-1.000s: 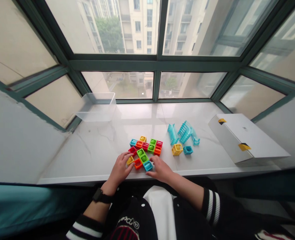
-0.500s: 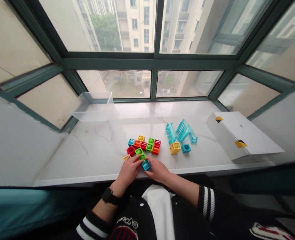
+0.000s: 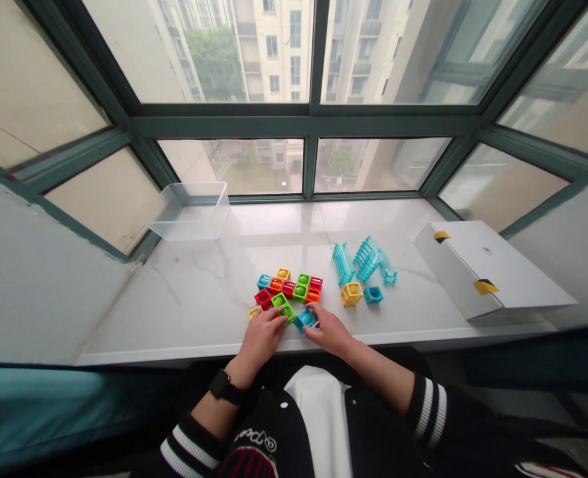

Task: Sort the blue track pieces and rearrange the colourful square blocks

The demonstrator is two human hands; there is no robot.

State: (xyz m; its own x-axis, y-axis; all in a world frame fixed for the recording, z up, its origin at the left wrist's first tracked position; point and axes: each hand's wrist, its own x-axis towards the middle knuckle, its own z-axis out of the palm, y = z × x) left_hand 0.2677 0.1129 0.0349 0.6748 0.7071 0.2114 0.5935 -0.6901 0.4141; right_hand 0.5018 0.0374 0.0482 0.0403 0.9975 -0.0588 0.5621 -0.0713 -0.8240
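At the lower centre of the frame, the right hand (image 3: pixel 332 331) has its fingers pinching a blue block (image 3: pixel 304 320). It looks like light, stiff, smooth plastic, hardly fragile; 2 opposite side walls seem the best hold. The left hand (image 3: pixel 261 337) touches the green blocks (image 3: pixel 282 307); whether its fingers grip, I cannot tell. It partly covers a yellow block (image 3: pixel 254 311); the right fingers hide the blue block's right side.

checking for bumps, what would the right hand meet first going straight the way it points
The right hand, holding the blue block, would probably meet the green blocks by the left hand first; depth is unclear.
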